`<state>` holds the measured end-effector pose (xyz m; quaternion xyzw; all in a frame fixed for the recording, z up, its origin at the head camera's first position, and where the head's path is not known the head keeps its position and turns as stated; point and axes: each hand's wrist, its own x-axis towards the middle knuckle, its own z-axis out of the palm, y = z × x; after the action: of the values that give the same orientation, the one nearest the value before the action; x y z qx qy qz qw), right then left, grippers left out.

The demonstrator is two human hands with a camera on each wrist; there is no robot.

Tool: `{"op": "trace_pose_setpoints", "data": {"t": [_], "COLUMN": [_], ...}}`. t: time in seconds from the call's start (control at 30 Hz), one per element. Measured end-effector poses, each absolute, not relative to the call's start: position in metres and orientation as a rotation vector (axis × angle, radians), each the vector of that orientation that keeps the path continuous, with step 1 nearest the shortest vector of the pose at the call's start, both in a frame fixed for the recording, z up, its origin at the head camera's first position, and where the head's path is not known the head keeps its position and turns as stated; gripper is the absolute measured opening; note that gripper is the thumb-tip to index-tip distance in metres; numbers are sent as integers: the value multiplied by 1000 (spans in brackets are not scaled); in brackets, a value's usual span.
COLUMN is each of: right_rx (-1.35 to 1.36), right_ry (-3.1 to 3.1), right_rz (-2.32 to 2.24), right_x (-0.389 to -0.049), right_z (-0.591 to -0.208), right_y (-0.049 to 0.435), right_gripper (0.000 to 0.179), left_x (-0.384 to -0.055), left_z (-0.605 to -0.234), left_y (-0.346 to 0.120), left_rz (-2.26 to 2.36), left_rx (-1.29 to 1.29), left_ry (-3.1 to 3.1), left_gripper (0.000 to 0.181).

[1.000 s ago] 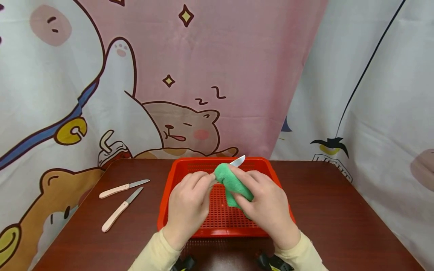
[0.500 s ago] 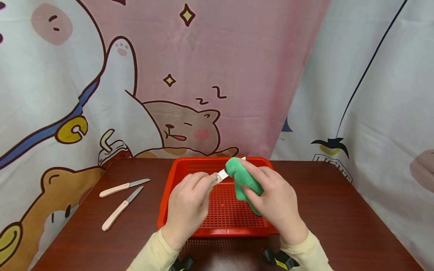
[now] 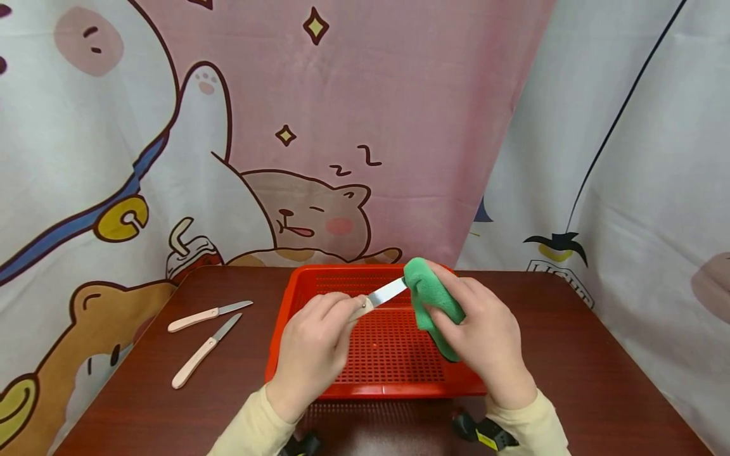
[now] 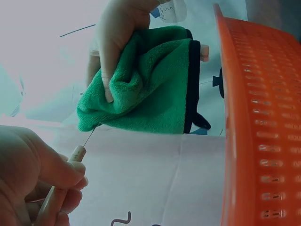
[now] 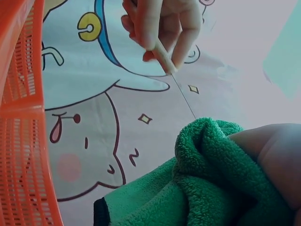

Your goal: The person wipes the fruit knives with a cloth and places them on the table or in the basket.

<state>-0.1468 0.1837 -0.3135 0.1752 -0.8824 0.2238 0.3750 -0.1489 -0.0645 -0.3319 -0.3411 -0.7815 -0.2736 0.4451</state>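
A small knife [image 3: 388, 292] with a pale handle is held up over the red basket. My left hand [image 3: 313, 345] grips its handle [image 4: 54, 197], and the blade points up to the right. Around the blade's tip is a folded green cloth [image 3: 430, 297], which my right hand [image 3: 485, 323] pinches between thumb and fingers. In the right wrist view the bare part of the thin blade [image 5: 184, 97] runs from the handle into the cloth. The tip itself is hidden by the cloth. A dark edging [image 4: 193, 87] shows along the cloth in the left wrist view.
The red perforated basket [image 3: 382, 391] stands on the brown table [image 3: 570, 354] beneath both hands. Left of it lie two more pale-handled knives, an upper one [image 3: 196, 320] and a lower one [image 3: 196, 364]. A printed curtain [image 3: 399, 95] hangs behind the table.
My right hand has slid the cloth along the blade to the upper right, from near the handle to the tip, baring more blade. The left hand has stayed nearly still.
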Motion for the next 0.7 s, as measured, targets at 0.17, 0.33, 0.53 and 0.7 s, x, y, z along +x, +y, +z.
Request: {"op": "trace_pose_setpoints", "data": {"t": [0.17, 0.33, 0.53, 0.7], "right_rx": [377, 262, 176, 136], "right_ry": [-2265, -2250, -2247, -2257], "right_rz": [620, 668, 656, 631], "right_x": [-145, -141, -138, -138], "right_z": [-312, -309, -308, -309], "right_y": [197, 214, 231, 244], "right_gripper": [67, 65, 63, 63], "left_x": [-150, -154, -162, -169], "left_z": [-328, -320, -308, -296], "left_y": [-69, -75, -80, -80], "left_rz": [-702, -717, -723, -724], "left_rx": [-871, -897, -945, -1009], "left_ry": [-1962, -2006, -2070, -2108], "left_gripper": [33, 31, 35, 38]}}
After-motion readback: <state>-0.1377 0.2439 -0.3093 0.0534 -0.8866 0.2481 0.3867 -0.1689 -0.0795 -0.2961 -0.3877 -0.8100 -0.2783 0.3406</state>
